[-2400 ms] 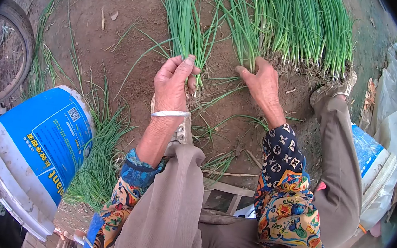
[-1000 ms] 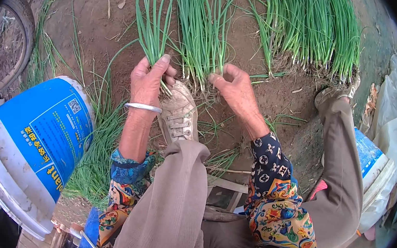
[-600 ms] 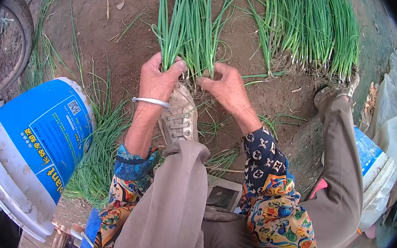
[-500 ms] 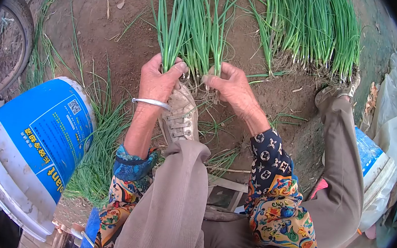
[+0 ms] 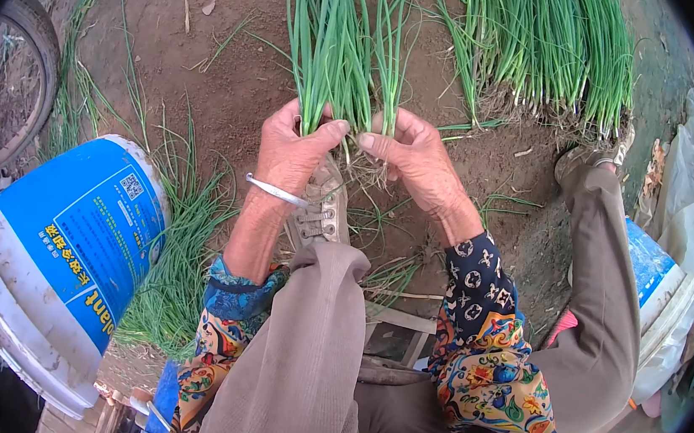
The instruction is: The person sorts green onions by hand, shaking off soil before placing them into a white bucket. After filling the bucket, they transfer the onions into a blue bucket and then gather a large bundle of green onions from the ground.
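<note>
My left hand [image 5: 294,143], with a bangle [image 5: 278,191] at the wrist, is closed around the lower stems of some green onions [image 5: 323,53] above my shoe. Just to its right, my right hand [image 5: 411,154] pinches a thinner clump of green onions [image 5: 391,52] near the roots. The stems stand upright between and above my hands, with thin pale roots hanging below the fingers. Part of my shoe [image 5: 326,210] is hidden behind my left hand and wrist.
A large row of green onions [image 5: 542,51] lies at the upper right, roots toward me. Loose green leaves [image 5: 176,275] are heaped beside a blue-and-white bucket [image 5: 65,246] on the left. A wheel [image 5: 34,99] stands far left; plastic sheeting [image 5: 688,193] and another bucket [image 5: 646,265] are right.
My left hand has shifted right and slightly down, closer to my right hand, carrying its green onions along. My right hand has moved slightly right with its clump.
</note>
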`<state>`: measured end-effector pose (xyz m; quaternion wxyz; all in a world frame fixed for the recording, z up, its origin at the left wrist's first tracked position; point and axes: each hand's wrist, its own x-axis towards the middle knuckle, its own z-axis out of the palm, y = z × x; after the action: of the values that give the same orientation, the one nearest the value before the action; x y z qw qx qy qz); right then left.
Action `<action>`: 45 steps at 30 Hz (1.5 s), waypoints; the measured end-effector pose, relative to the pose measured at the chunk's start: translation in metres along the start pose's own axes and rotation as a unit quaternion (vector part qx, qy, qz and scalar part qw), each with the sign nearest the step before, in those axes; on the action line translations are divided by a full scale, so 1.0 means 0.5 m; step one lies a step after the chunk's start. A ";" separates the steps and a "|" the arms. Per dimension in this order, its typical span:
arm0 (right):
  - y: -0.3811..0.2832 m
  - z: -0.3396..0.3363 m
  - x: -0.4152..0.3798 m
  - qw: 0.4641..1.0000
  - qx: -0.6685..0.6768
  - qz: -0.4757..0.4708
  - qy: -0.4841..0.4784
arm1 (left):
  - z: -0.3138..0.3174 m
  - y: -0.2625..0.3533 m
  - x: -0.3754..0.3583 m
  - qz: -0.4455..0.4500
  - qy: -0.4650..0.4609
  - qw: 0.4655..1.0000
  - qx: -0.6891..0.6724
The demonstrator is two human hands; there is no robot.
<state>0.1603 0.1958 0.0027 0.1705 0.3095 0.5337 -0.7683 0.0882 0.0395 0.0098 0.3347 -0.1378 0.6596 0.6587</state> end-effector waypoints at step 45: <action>0.014 0.024 -0.037 0.914 -0.299 -0.189 0.198 | 0.016 0.002 -0.013 -0.046 -0.086 0.994 -0.045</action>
<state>0.1748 0.1811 0.0129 -0.0026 0.2836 0.8097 -0.5138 0.0943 0.0456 0.0155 0.4138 -0.1255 0.5910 0.6809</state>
